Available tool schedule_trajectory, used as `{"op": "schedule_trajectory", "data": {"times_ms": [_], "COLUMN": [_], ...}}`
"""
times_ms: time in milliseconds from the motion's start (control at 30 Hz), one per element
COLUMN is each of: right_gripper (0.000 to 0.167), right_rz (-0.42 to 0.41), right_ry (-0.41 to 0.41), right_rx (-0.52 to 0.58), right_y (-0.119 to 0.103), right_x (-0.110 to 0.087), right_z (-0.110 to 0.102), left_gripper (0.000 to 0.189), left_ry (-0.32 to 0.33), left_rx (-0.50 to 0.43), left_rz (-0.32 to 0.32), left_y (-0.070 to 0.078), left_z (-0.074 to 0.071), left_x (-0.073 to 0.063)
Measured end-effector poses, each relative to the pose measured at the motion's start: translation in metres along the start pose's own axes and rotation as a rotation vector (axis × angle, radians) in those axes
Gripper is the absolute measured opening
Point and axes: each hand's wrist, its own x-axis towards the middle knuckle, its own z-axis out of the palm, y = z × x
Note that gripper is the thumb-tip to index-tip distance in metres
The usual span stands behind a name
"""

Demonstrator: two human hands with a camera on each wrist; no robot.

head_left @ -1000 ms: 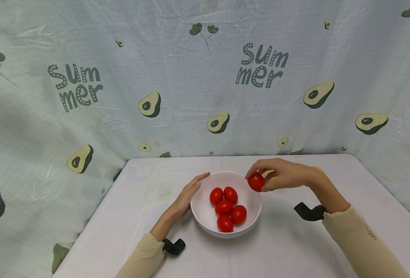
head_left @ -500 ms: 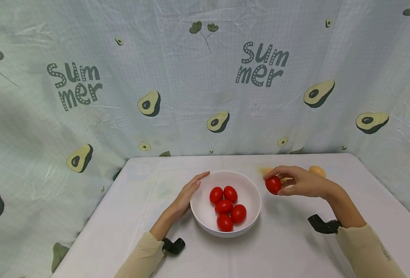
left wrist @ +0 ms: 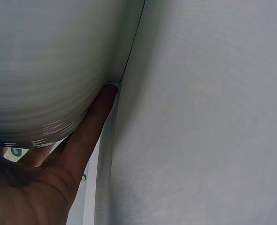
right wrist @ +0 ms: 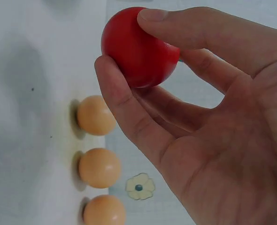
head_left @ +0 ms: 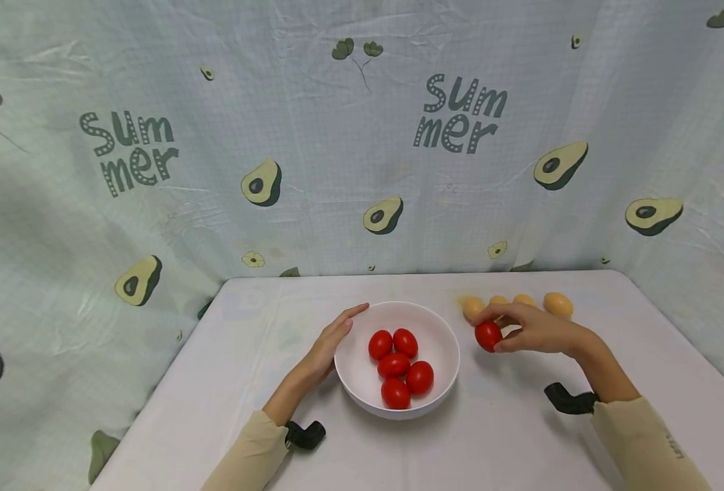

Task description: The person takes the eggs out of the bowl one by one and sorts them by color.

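Nearest: beige L sleeve (head_left: 253,449) & beige R sleeve (head_left: 647,440) coming in from bottom edge, black wrist gadget (head_left: 570,400) at each cuff, over white tbl (head_left: 478,443). L hand (head_left: 327,351) lies along L side of white bowl (head_left: 438,341), fingers nearly straight, touching the outside, not gripping; L wrist view has a fingertip up against outer wall. Bowl sits upright abt mid-tbl w/ 5 red pcs (head_left: 393,365) inside, glossy, egg-shaped, bunched twd middle & near side. R hand (head_left: 540,330) is R of bowl, apart from it, fingers bent, closed only to width of the one red egg-shaped pc (head_left: 488,337) it pinches btwn thumb & fingertips. That pc is outside the bowl, near the rim's R side; can't tell if it touches tbl. Just beyond: 4 yellow pcs (head_left: 558,305) in a row nr tbl's far edge; R wrist view shows 3. Farthest: pale hanging cloth (head_left: 313,102) w/ "summer" lettering, avocado prints & small flowers.
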Motion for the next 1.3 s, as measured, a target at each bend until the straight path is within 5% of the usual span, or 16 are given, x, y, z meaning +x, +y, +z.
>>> {"op": "schedule_trajectory", "data": {"times_ms": [567, 1300], "right_gripper": [0.040, 0.041], "right_rz": [0.062, 0.132], "right_ry": [-0.045, -0.076], "right_rx": [-0.120, -0.185], "right_y": [0.022, 0.015], "right_x": [0.006, 0.008], "right_z": [0.008, 0.012], "left_gripper": [0.050, 0.050], "left_ry": [-0.001, 0.001], "left_rx": [0.014, 0.002], "left_rz": [-0.008, -0.015], "left_y": [0.002, 0.001], "left_z": [0.000, 0.000], "left_x": [0.000, 0.000]}}
